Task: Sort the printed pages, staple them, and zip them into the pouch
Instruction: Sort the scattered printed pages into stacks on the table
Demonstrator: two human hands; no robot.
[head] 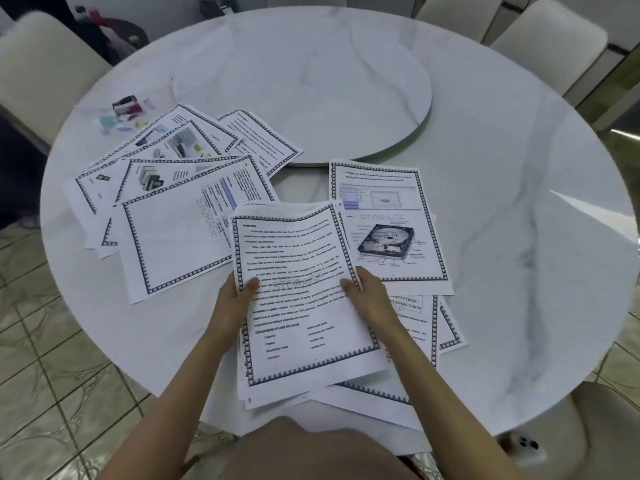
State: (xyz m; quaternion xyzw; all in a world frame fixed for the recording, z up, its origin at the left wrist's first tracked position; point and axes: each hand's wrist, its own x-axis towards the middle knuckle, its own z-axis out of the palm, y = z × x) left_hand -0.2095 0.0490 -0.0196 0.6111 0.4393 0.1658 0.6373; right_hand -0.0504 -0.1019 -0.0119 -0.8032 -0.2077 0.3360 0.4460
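Note:
A stack of printed pages (304,306) with dark patterned borders is held up over the near edge of the table. My left hand (239,296) grips its left edge, thumb on the top sheet. My right hand (367,292) grips the right edge the same way. More pages lie fanned out at the left (173,209), and one with a hard-drive picture (388,223) lies to the right. Further sheets (419,327) lie under the held stack. A clear pouch with small colourful items (124,112) sits at the far left of the table; a stapler cannot be made out.
The round white marble table (519,202) has a raised turntable (304,91) in its middle. Pale chairs (41,64) stand around it. A white phone (526,448) rests on a chair seat at the lower right. Tiled floor shows at the left.

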